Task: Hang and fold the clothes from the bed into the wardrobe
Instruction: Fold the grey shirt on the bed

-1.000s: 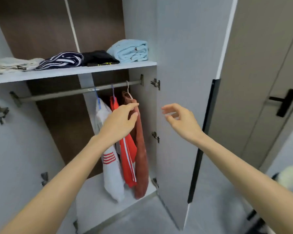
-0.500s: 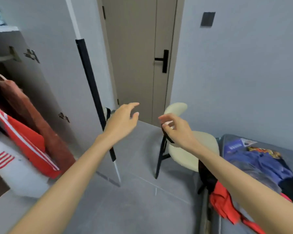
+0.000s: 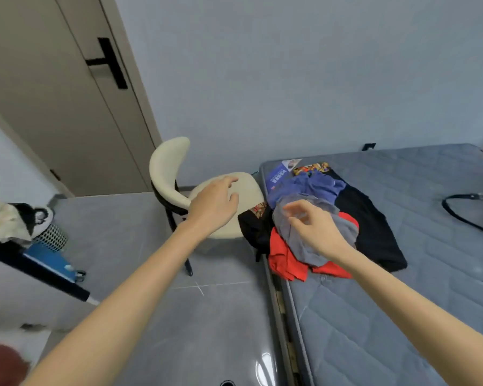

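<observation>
Left of the clothes pile (image 3: 371,227), the left hand (image 3: 214,207) hovers above the chair (image 3: 168,168), fingers loosely spread, empty. Over the pile, which lies on the bed (image 3: 430,274), the right hand (image 3: 315,229) hangs with fingers relaxed and empty, probably ready to pick a garment.

The quilted grey bed (image 3: 402,302) carries a red garment (image 3: 285,260), a plain grey garment (image 3: 299,243), a violet-blue garment (image 3: 318,185) and a black garment (image 3: 371,227). The padded chair (image 3: 168,168) is cream on black legs; the door (image 3: 53,112) is beige.
</observation>
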